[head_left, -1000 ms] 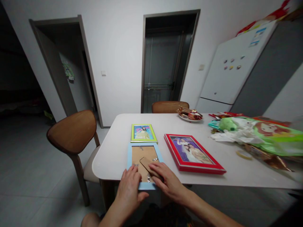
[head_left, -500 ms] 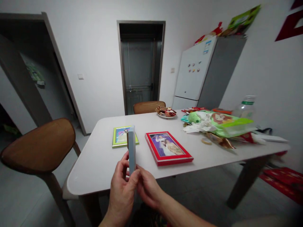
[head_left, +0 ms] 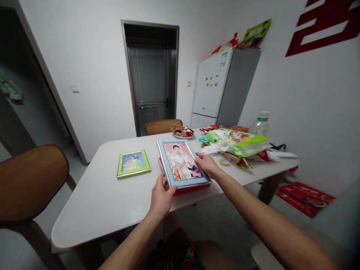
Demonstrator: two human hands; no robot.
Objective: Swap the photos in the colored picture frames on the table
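Observation:
A light blue picture frame (head_left: 165, 162) with a pink photo lies over the red picture frame (head_left: 194, 189), which shows only along its near and left edges. My left hand (head_left: 163, 195) is closed on the blue frame's near left corner, thumb on top. On the frame's right side, my right hand (head_left: 206, 164) grips the edge with its thumb over the border. To the left, a lime green picture frame (head_left: 134, 174) with a photo rests flat on the white table (head_left: 112, 210), apart from both hands.
At the back of the table stands a plate of wrapped snacks (head_left: 182, 132). A green bag (head_left: 247, 144), crumpled tissue, a tape roll (head_left: 224, 162) and a clear plastic jar (head_left: 261, 123) crowd the right side. A brown chair (head_left: 33, 183) is at the left.
The blue frame went from upright and edge-on to lying face up over the red frame. My hands moved apart to its left corner and right side. The view turned right.

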